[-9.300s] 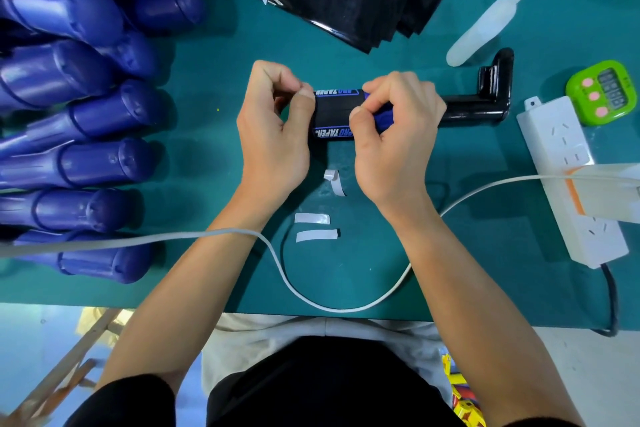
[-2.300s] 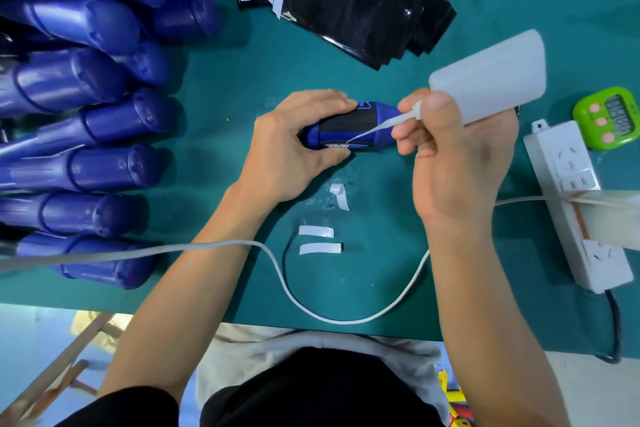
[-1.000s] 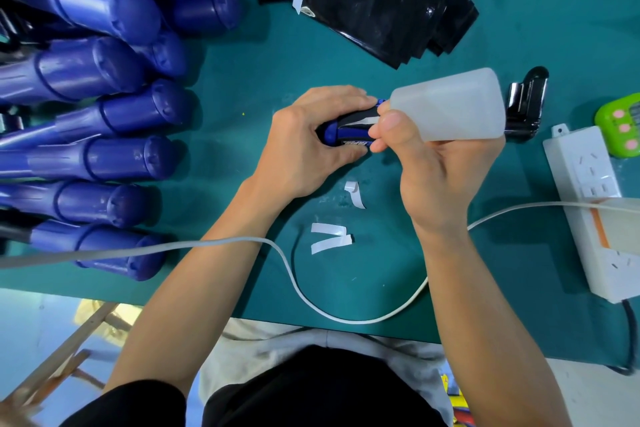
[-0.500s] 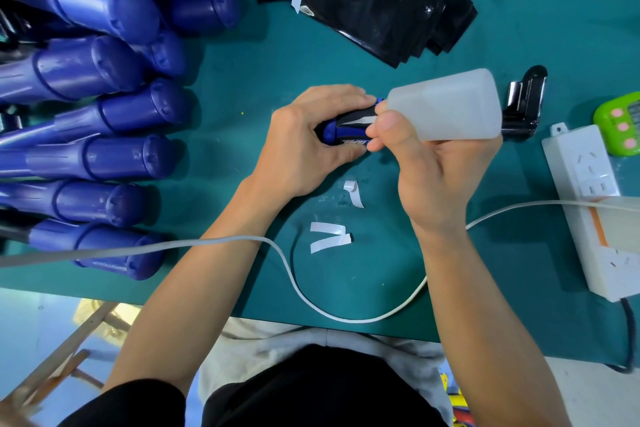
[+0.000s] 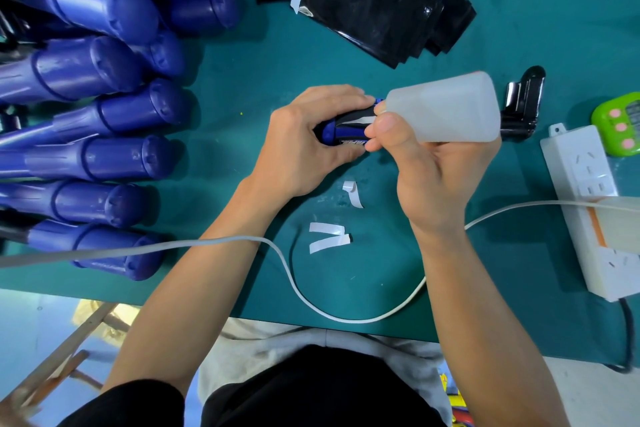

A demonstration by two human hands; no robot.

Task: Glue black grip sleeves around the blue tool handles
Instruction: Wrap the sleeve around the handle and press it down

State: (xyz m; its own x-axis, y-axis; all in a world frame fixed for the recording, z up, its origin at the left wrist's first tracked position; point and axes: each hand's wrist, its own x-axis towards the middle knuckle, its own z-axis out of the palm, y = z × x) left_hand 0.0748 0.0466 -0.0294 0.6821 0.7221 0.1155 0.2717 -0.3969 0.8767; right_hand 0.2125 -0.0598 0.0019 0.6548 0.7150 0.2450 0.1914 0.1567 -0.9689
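Teal surface (image 5: 242,87), head view only. Left hand (image 5: 304,142) is curled tight round the blue handle (image 5: 337,132) and pins it low, just off centre. That looks deliberate: it stops the handle rolling and leaves the black sleeve (image 5: 358,116) seam facing up. Right hand (image 5: 433,180) is wrapped round the translucent glue bottle (image 5: 446,111), thumb clamped near the neck. The bottle lies almost flat with its nozzle end at the sleeve, and the tip itself is hidden behind the thumb. My read: glue is going onto the sleeve edge, and the press-down is not yet done. A black tool end (image 5: 523,100) pokes out past the bottle on the right. Bare handles (image 5: 114,156) are piled at left with butt ends facing in, within the left hand's reach. The sleeve stack (image 5: 374,3) is fanned at top centre, white tabs showing. Peeled white strips (image 5: 327,236) lie just below the hands, probably dropped liners. A white cable (image 5: 294,281) loops under both forearms, so there is some snag risk. Power strip (image 5: 588,204) and green timer (image 5: 620,128) sit at the right edge, well apart from the work.
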